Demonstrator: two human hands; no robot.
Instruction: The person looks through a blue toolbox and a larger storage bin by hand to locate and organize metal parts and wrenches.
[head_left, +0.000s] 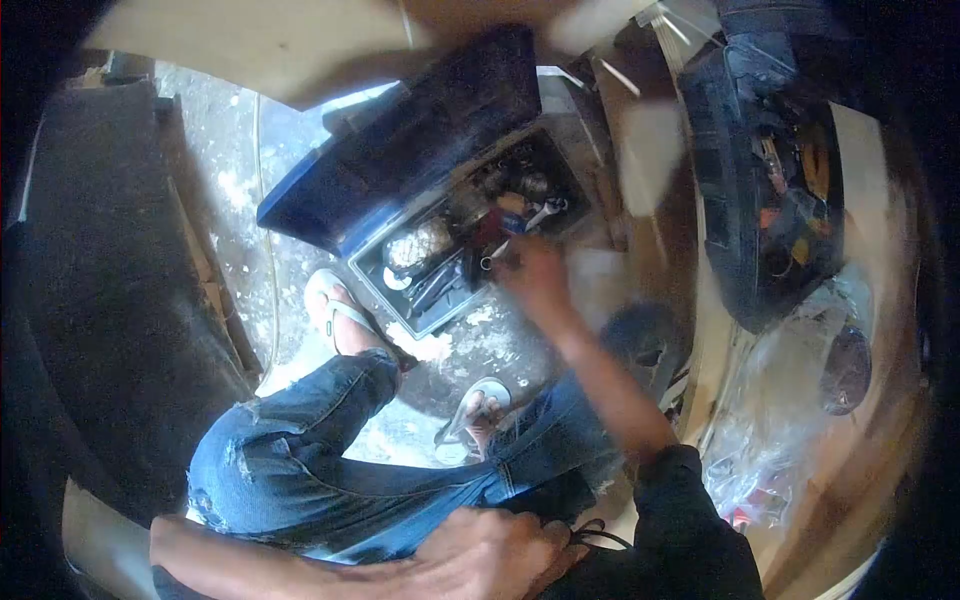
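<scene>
An open toolbox (430, 325) sits on the floor, its dark blue lid (400, 150) raised. My right hand (530, 275) reaches to the box's near edge, fingers bent together beside a small ring-shaped metal piece; whether it holds that piece is unclear. Inside the box lie a wrench (547, 212), a round pale bundle (418, 246) and several dark tools. My left hand (500, 550) rests near my lap at the bottom of the view, its fingers curled and partly hidden.
A second open toolbox (715, 200) with tools stands at the right. Clear plastic bags (760, 470) lie below it. A dark board (110, 260) stands at the left. My sandalled feet (340, 310) are just before the box.
</scene>
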